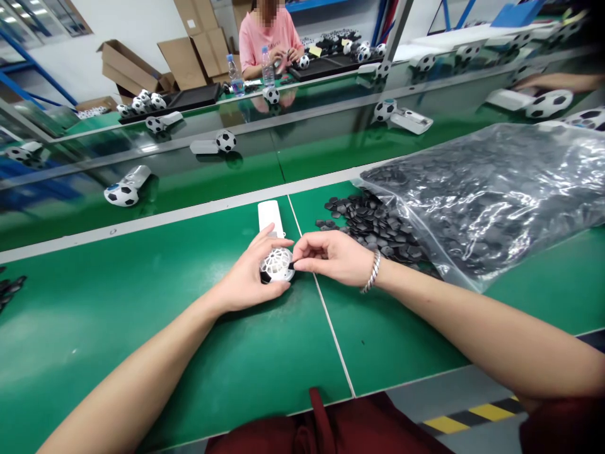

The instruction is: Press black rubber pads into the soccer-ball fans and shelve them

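Note:
A white device with a flat handle (pixel 270 216) and a round, football-patterned grille head (pixel 275 263) lies on the green table, handle pointing away from me. My left hand (pixel 250 272) curls around the head from the left, thumb at the near side and fingers at the far side. At the head's right edge, my right hand (pixel 333 257) pinches a small black piece (pixel 291 265) between thumb and fingertips. One black patch shows at the head's lower left. Right of my right hand lies a heap of loose black pieces (pixel 378 224).
A large clear plastic bag (pixel 501 189) of black pieces lies on the right. More black pieces (pixel 9 289) sit at the left edge. Beyond a pale rail (pixel 208 211), football-headed devices (pixel 121 193) lie on a green belt. A person in pink (pixel 269 44) works across it.

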{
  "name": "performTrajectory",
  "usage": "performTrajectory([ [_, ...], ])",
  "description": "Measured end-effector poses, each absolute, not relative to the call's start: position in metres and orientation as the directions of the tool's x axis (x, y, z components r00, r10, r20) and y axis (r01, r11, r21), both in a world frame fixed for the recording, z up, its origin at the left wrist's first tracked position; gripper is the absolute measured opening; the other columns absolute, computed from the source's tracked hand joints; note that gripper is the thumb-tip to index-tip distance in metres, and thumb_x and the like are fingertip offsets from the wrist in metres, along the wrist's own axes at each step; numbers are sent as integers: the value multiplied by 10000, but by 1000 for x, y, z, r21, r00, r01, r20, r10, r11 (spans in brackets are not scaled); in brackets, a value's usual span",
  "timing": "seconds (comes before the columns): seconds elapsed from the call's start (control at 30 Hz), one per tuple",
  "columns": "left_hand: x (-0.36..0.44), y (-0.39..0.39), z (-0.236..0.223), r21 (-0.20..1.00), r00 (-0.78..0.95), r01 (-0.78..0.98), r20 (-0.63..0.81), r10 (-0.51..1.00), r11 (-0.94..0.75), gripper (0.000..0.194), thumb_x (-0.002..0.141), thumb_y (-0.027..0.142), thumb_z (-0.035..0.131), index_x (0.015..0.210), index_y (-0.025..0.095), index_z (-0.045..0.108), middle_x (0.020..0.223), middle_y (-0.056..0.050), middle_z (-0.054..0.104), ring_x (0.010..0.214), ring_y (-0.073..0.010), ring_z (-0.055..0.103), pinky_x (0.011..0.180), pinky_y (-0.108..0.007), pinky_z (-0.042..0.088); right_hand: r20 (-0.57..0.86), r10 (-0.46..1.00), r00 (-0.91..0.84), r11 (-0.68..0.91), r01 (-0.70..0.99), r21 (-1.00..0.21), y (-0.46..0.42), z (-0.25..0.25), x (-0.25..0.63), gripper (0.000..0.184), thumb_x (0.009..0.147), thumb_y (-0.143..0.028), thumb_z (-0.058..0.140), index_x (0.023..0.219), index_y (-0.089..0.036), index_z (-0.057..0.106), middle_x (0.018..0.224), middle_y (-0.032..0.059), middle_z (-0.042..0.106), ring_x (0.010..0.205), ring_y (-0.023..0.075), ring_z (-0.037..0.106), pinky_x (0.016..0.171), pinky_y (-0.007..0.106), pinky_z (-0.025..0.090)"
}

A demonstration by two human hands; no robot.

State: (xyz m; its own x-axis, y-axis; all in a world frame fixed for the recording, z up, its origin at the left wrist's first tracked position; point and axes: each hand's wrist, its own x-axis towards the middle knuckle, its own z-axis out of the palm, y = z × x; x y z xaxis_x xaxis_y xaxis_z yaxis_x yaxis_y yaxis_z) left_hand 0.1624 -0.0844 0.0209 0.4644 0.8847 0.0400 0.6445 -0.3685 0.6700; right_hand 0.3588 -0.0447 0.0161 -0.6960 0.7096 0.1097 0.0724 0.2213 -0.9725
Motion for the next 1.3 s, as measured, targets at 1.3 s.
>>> performTrajectory([
  [1.3, 173, -85, 16, 705, 429, 589, 142, 892, -395, 510, 647, 313, 701, 1094, 235, 469, 1318, -84, 403, 1329, -279, 207, 1071, -505, 203, 247, 816, -522, 571, 794, -207, -10, 4, 377, 253, 858, -278, 514, 1061, -159, 608, 1077, 111, 591, 997, 226, 459, 835, 349, 345],
])
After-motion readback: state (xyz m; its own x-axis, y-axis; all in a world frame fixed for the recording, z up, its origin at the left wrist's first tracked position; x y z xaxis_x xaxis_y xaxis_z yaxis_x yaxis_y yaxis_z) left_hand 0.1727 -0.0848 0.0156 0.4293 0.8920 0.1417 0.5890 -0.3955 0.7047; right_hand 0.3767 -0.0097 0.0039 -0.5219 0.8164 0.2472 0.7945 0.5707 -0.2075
